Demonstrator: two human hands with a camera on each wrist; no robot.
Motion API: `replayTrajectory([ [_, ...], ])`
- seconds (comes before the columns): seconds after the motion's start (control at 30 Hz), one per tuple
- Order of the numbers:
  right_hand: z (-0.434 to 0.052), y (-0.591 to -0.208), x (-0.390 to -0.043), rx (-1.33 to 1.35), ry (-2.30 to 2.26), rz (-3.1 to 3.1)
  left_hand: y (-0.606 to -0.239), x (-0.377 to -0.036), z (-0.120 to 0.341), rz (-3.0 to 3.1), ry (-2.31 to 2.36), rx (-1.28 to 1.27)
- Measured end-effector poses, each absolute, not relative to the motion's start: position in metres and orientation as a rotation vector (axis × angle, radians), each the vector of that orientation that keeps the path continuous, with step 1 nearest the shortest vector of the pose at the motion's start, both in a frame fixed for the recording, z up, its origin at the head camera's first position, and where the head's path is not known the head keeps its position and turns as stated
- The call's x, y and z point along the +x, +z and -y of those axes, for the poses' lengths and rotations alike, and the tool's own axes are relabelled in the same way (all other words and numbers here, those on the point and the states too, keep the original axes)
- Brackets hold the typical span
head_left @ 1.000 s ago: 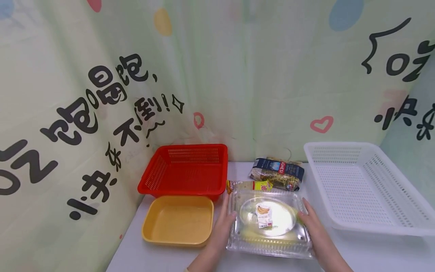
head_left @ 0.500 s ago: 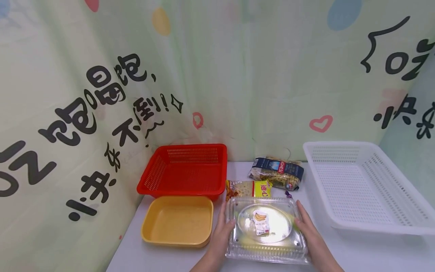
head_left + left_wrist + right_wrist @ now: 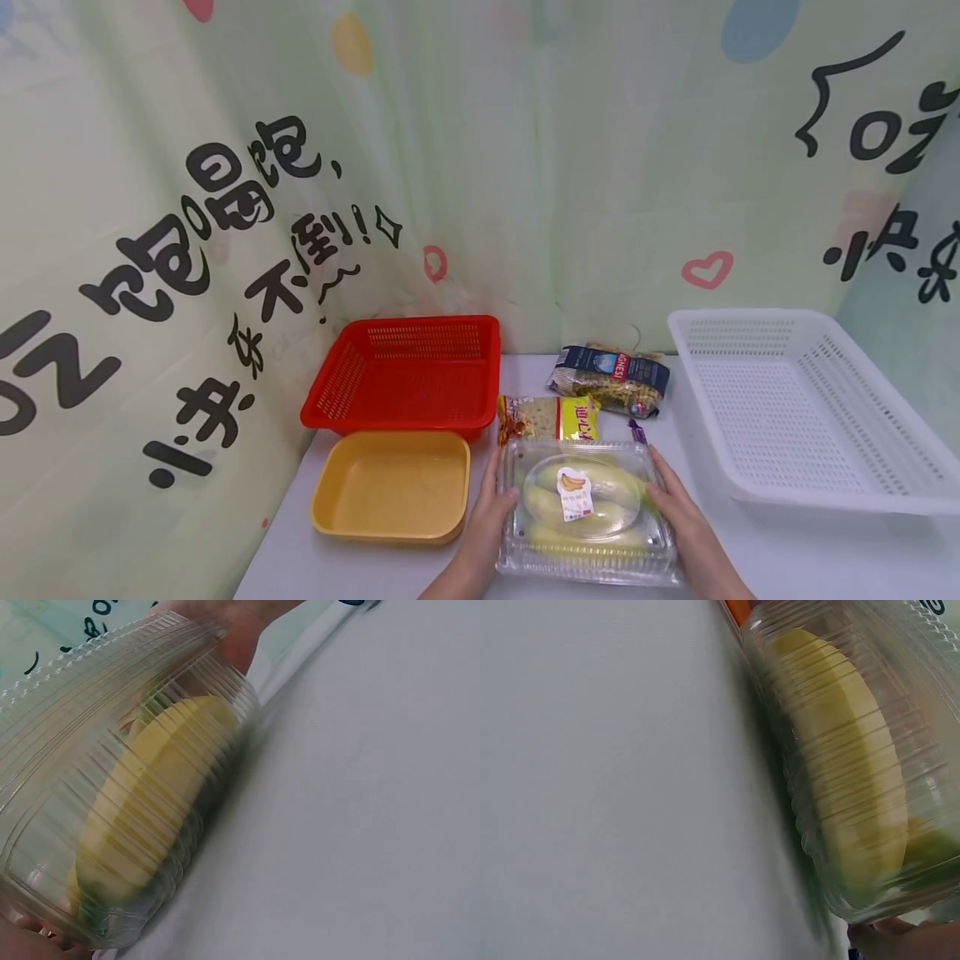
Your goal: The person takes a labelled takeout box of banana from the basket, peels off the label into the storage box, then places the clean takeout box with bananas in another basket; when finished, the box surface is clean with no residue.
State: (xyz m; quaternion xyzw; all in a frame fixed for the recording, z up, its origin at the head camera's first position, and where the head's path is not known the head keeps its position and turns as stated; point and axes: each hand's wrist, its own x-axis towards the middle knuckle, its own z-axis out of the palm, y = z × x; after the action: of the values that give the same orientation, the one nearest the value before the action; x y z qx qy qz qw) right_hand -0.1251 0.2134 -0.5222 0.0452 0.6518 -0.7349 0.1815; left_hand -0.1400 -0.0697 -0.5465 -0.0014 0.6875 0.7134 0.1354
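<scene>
A clear plastic clamshell box (image 3: 588,542) of bananas, with a banana-picture label (image 3: 575,493) on its lid, is at the front middle in the head view. My left hand (image 3: 483,533) grips its left side and my right hand (image 3: 684,525) its right side, thumbs at the lid's edges. The other fingers are mostly hidden. Through the ribbed wall a yellow banana (image 3: 157,799) shows in the left wrist view, and the same side with a banana (image 3: 847,765) fills the right of the right wrist view. Whether the box touches the table cannot be told.
Behind the box lie a yellow-ended snack packet (image 3: 547,418), a small purple-wrapped item (image 3: 637,432) and a bag of pasta (image 3: 611,381). A red basket (image 3: 420,423) and a yellow tray (image 3: 390,533) stand left. On the right stands a white basket (image 3: 840,500).
Both hands have brought the banana box toward me and slightly left. More of the snack packet and the purple-wrapped item now shows behind it. Glare on the lid has faded, revealing the bananas.
</scene>
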Motion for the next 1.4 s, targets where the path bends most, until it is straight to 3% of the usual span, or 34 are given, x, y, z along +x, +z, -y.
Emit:
replayTrajectory([
  [0.57,-0.216,-0.527,-0.126,0.105,-2.025,-1.896,-0.565,-0.141,0.077,-1.809,2.165,0.150],
  [1.07,-0.232,-0.478,-0.128,-0.020,-1.527,-2.720,-0.569,-0.142,0.078,-1.848,2.174,0.169],
  [1.4,-0.211,-0.460,-0.129,-0.222,-1.493,-2.717,-0.569,-0.142,0.075,-1.848,2.195,0.197],
])
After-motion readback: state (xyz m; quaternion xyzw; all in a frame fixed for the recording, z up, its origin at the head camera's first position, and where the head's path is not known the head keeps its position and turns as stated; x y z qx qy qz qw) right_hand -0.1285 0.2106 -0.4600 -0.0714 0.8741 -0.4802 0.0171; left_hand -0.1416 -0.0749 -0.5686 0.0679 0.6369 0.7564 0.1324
